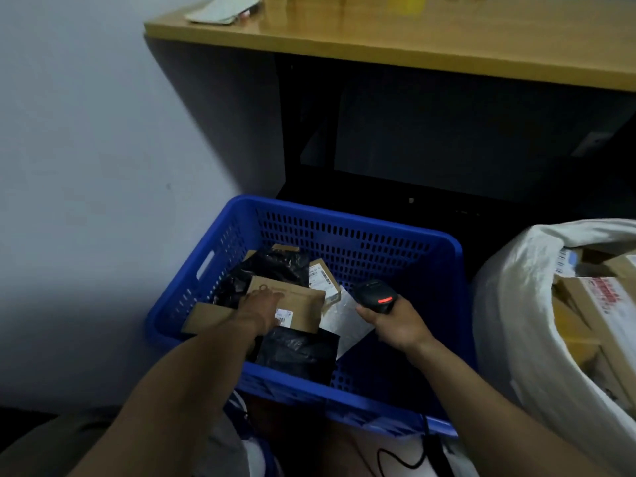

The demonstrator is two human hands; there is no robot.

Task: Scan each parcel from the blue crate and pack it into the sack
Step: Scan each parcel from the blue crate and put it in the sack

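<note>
Two bare forearms reach down from the bottom edge into the blue perforated plastic crate (344, 232). The left hand (261, 306) lies on top of the flat brown cardboard mailer (299, 301) in the crate's middle, fingers stretched along its face. Whether the thumb hooks under an edge cannot be told. The right hand (395, 325) is curled round the grip of the black handheld scanner (377, 296), red light showing, held over the crate just beside the mailer.

That mailer looks light, thin and stiff, likely to stay flat when lifted. Its white label (284, 316) sits at the near corner, partly under the wrist, so a pinch on the far or left edge would probably leave the barcode clear. It rests on crumpled black plastic bags (299, 349), soft and probably slippery, which may shift with it. A pale bubble envelope (340, 321) and a small labelled carton (321, 277) lie just beside it.

The white woven sack (516, 304) stands near the crate on the right, holding cardboard boxes (602, 297), with the crate's tall right wall between. A wooden desk (378, 39) overhangs behind.
</note>
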